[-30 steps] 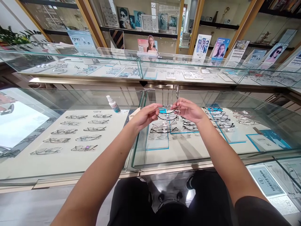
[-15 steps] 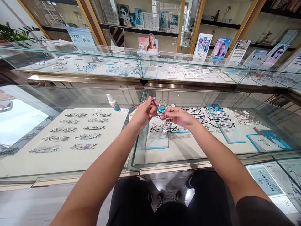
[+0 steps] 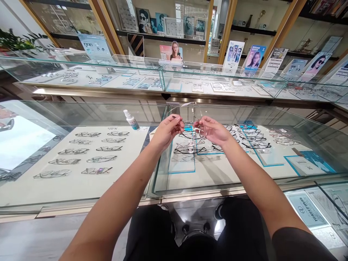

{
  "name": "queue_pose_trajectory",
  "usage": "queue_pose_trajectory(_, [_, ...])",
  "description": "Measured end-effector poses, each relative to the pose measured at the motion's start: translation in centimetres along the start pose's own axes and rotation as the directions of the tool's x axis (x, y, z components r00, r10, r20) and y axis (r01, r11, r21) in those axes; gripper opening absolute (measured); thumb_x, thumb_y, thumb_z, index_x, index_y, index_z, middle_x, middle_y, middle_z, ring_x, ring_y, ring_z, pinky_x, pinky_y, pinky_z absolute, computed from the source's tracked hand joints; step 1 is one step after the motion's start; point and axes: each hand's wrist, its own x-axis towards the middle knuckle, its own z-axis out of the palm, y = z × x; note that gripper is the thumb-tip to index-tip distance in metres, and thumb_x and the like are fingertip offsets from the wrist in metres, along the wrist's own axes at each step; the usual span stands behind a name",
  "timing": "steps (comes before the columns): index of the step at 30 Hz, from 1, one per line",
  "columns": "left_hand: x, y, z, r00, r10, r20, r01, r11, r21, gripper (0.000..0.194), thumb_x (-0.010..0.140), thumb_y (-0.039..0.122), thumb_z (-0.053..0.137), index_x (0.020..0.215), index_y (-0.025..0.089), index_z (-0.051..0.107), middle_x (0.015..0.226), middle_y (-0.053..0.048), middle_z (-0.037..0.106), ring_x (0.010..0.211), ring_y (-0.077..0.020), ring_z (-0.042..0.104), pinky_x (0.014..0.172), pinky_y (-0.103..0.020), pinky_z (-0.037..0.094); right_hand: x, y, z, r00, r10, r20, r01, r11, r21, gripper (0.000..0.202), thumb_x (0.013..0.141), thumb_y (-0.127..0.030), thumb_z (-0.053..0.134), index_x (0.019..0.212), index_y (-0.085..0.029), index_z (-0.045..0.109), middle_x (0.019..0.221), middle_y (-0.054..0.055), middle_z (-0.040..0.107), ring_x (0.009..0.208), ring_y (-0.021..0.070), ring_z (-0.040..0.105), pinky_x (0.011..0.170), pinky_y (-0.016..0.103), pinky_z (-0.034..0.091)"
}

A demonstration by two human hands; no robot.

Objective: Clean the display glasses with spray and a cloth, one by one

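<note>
A thin-framed pair of eyeglasses [image 3: 200, 135] is held up between both hands, above the glass counter. My left hand [image 3: 169, 131] is closed, thumb and fingers pinching one temple; its dark tip shows by the thumb. My right hand [image 3: 214, 132] is closed on the frame near the lenses, with fingertips partly hiding it. The fine outline is hard to separate from the frames behind. Under the hands, a black-rimmed pair of glasses [image 3: 189, 149] lies inside the case among several others.
Left of the hands, a white spray bottle [image 3: 131, 120] stands on the counter. Rows of glasses [image 3: 102, 158] lie under the left glass, and more dark frames [image 3: 254, 138] on the right. A mirror [image 3: 24, 136] is at far left. Behind runs a higher glass display case [image 3: 163, 78].
My right hand has shifted slightly right and the hands are farther apart. The eyeglasses have turned between them, with the frame now closer to my right fingers.
</note>
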Motion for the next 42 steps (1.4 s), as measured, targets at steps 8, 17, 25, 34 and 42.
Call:
queue_pose_trajectory(8, [0.7,-0.3,-0.4,0.964,-0.139,-0.228,0.147,0.989,0.017,0.033,0.077,0.039,0.086,0.092,0.016,0.067,0.085,-0.004,0.075,0.070,-0.0107,0.067,0.062,-0.021,0.048,-0.4,-2.2,-0.3,0.976,-0.173,-0.131,0.193,0.968,0.158,0.012,0.088,-0.027,0.081,0.090,-0.027,0.069,0.102,-0.002,0.077,0.104,0.0161,0.073,0.091,0.032,0.059])
queue_pose_trajectory(17, [0.8,-0.2,-1.7,0.884,0.382,-0.271,-0.182,0.813,0.554,0.033,0.090,0.046,0.078,0.108,0.022,0.064,0.069,0.005,0.053,0.059,-0.0107,0.046,0.059,-0.025,0.038,-0.2,-1.9,-1.0,0.969,-0.222,-0.112,0.239,0.955,0.176,0.020,0.083,-0.038,0.091,0.088,-0.029,0.073,0.098,-0.004,0.079,0.100,0.0164,0.075,0.087,0.031,0.062])
queue_pose_trajectory(25, [1.3,1.5,-5.3,0.330,0.881,-0.339,-0.077,0.384,0.920,0.043,0.088,0.021,0.071,0.126,0.023,0.049,0.130,-0.011,0.056,0.123,-0.0262,0.058,0.114,-0.045,0.045,-0.8,-3.4,-1.8,0.928,-0.338,-0.159,0.359,0.925,0.127,0.017,0.083,-0.042,0.090,0.086,-0.033,0.076,0.103,-0.006,0.081,0.103,0.0176,0.075,0.093,0.037,0.060])
queue_pose_trajectory(34, [3.4,-0.1,-11.4,0.291,0.551,-0.782,0.332,0.709,0.622,0.075,0.074,0.002,0.068,0.137,0.024,0.033,0.146,-0.020,0.049,0.142,-0.0357,0.049,0.123,-0.062,0.031,-0.9,-3.5,-1.8,0.915,-0.368,-0.166,0.378,0.925,0.035,0.018,0.084,-0.045,0.087,0.085,-0.031,0.075,0.106,-0.004,0.080,0.108,0.0189,0.074,0.098,0.040,0.060])
queue_pose_trajectory(42, [4.1,-1.6,-14.2,0.502,0.391,-0.771,0.197,0.817,0.542,0.041,0.078,0.011,0.070,0.092,0.027,0.034,0.091,-0.001,0.052,0.109,-0.0284,0.061,0.116,-0.059,0.037,-0.6,-3.0,-0.5,0.911,-0.395,-0.123,0.387,0.918,-0.083,0.026,0.076,-0.040,0.097,0.083,-0.029,0.074,0.098,-0.002,0.080,0.099,0.0158,0.073,0.097,0.035,0.061])
